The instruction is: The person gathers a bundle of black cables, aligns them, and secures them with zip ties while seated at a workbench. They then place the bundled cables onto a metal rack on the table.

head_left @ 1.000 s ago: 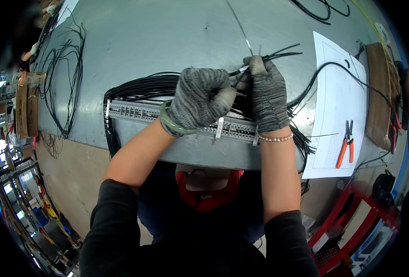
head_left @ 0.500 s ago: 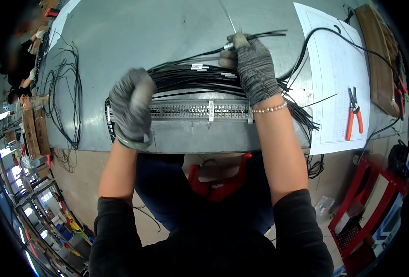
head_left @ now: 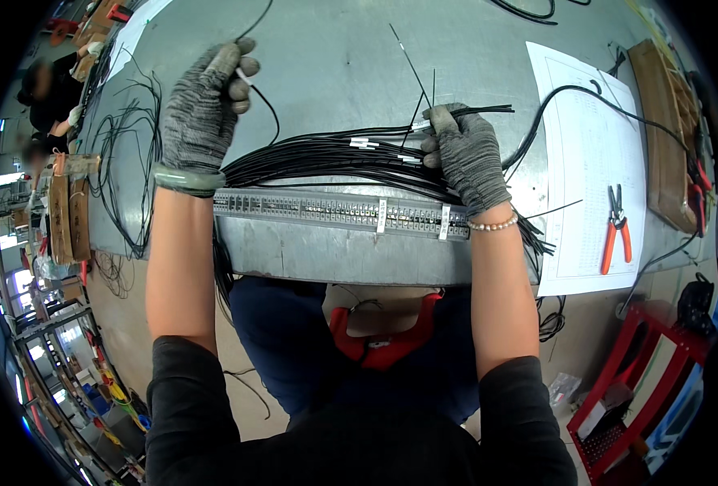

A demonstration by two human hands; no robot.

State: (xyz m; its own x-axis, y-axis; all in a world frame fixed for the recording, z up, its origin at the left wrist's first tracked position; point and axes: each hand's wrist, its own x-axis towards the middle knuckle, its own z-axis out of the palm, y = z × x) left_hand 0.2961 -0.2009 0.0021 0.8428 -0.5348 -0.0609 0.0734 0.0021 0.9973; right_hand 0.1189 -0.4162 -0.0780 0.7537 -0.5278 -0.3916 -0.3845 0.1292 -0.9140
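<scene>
Grey knit gloves cover both my hands. My left hand (head_left: 205,101), raised at the left over the table, pinches a black wire (head_left: 268,109) that carries a white marker sleeve (head_left: 244,77). At the right, my right hand (head_left: 466,146) is closed around the ends of some black wires (head_left: 488,109); thin wire ends stick up past its fingertips. Between the hands lies a bundle of black wires (head_left: 310,162) with white marker sleeves (head_left: 365,142). Along the bundle's near side runs a grey terminal strip (head_left: 318,208) with white tags (head_left: 382,215).
Orange-handled pliers (head_left: 616,231) lie on a printed sheet (head_left: 586,162) at the right, beside a wooden box (head_left: 658,138). Loose wire coils (head_left: 120,170) spread over the table's left. A red stool (head_left: 642,381) stands at lower right. Another person (head_left: 47,93) is at far left.
My left hand has moved up and away from the terminal strip, drawing a black wire with it. My right hand keeps its grip on the wires and sits slightly lower in view.
</scene>
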